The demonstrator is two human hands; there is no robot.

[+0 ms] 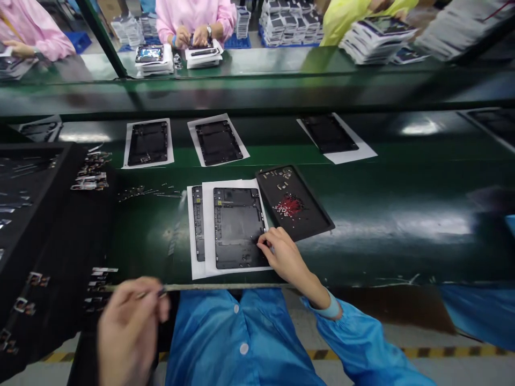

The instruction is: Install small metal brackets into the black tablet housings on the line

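A black tablet back housing (240, 228) lies on white paper in front of me, partly covering a second housing (198, 225) on its own sheet. My right hand (280, 252) is at the housing's lower right edge, thumb and fingers pinched together; anything between them is hidden. Low on the left, my left hand (134, 316) is raised beside the bench edge, blurred by motion. Its fingers are closed, with a small dark piece at the tips that I cannot make out. Touching the paper on the right is a black tray (314, 225) with small red-wired parts (289, 206) and metal bits.
Small flex-cable parts (94, 170) line the black rack (52, 225) at left. Thin strips (156, 192) lie on the green bench. Farther back, more housings (147, 142) rest on paper along the line. Across from me, co-workers (196, 21) handle stacked units (378, 37).
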